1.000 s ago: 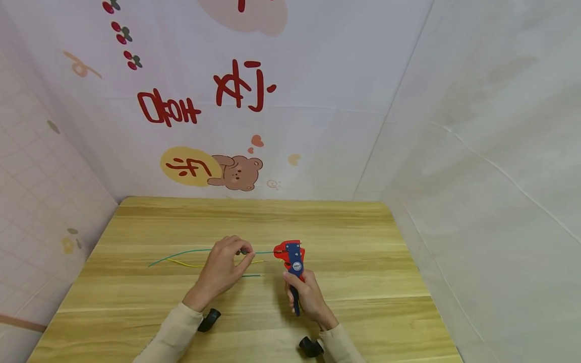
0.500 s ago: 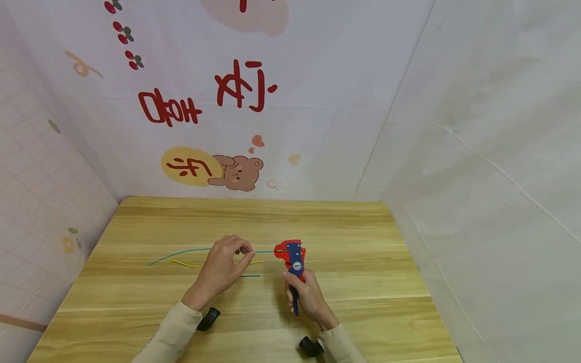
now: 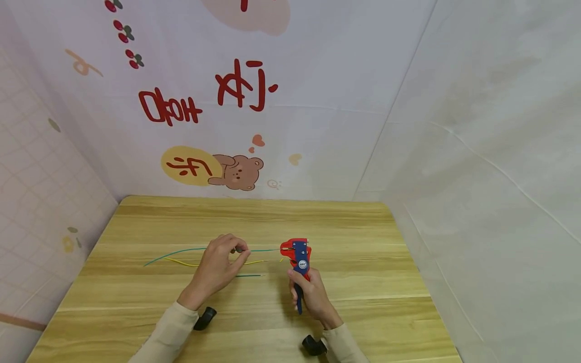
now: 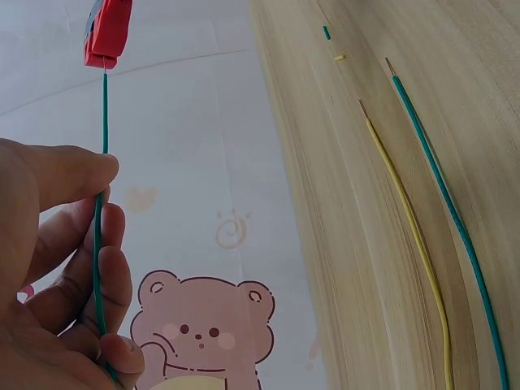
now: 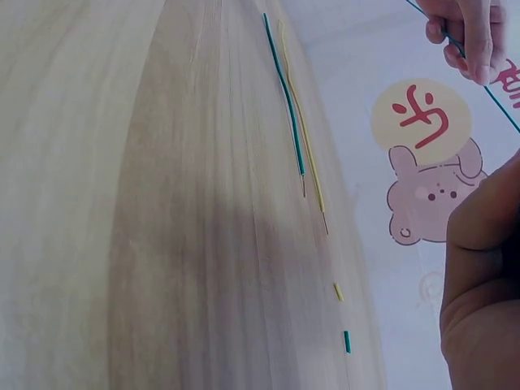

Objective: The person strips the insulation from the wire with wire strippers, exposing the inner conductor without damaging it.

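In the left wrist view, a green wire (image 4: 106, 114) runs between the thumb and fingers of my left hand (image 3: 217, 267), which pinches it. A short bare stretch at its end shows just before the red jaws of a wire stripper (image 3: 300, 254). My right hand (image 3: 314, 297) grips the stripper by its handles and holds it upright above the table. Whether the wire tip is still inside the jaws, I cannot tell. Below the left hand lie a yellow wire (image 4: 416, 221) and a second green wire (image 4: 449, 203), both with bare copper ends.
Two small insulation offcuts, one green (image 5: 347, 342) and one yellow (image 5: 338, 292), lie on the wood-grain table (image 3: 372, 282). A printed cloth (image 3: 317, 151) hangs behind the table, with pale sheets at both sides.
The right hand and stripper have shifted slightly right, while the left hand with the green wire has moved slightly left. The gap between them has widened.
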Demonstrator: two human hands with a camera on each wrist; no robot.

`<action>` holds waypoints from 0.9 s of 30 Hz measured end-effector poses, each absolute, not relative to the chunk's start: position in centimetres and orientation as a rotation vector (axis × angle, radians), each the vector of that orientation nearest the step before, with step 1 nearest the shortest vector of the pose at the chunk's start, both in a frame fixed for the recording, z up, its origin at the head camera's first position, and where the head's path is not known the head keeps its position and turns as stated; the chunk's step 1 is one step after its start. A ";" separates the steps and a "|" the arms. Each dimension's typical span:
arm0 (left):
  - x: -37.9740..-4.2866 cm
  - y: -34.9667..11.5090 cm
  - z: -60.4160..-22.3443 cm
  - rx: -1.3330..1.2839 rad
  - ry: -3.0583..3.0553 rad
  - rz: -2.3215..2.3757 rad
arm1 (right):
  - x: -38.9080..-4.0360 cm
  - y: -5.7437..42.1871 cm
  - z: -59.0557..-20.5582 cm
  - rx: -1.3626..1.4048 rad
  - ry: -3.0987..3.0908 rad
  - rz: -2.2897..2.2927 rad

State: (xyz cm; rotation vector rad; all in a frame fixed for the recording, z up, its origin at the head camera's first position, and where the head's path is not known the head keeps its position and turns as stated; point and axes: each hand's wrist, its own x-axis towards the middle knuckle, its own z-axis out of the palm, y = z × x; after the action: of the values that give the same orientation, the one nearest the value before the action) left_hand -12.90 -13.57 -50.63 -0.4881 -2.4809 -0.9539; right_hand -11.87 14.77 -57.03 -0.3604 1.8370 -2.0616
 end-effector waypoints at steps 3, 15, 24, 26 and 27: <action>-12.9 -13.6 -50.6 -0.495 -2.477 -0.958 | -11.9 14.8 -57.0 -0.372 1.830 -2.062; -12.9 -13.5 -50.7 -0.493 -2.479 -0.970 | -11.9 14.9 -57.2 -0.371 1.831 -2.062; -13.0 -13.5 -50.8 -0.504 -2.471 -0.964 | -12.0 15.2 -57.4 -0.360 1.837 -2.052; -12.9 -13.5 -50.7 -0.502 -2.474 -0.964 | -12.1 15.2 -57.3 -0.358 1.834 -2.054; -12.9 -13.5 -50.7 -0.502 -2.475 -0.962 | -12.1 15.3 -57.3 -0.355 1.831 -2.056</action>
State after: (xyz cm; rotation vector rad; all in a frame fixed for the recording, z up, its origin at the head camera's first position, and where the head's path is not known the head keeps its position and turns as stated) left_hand -12.93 -13.53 -50.74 -0.5017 -2.4749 -0.9625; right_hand -12.07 15.27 -57.34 -0.3551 1.8307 -2.0560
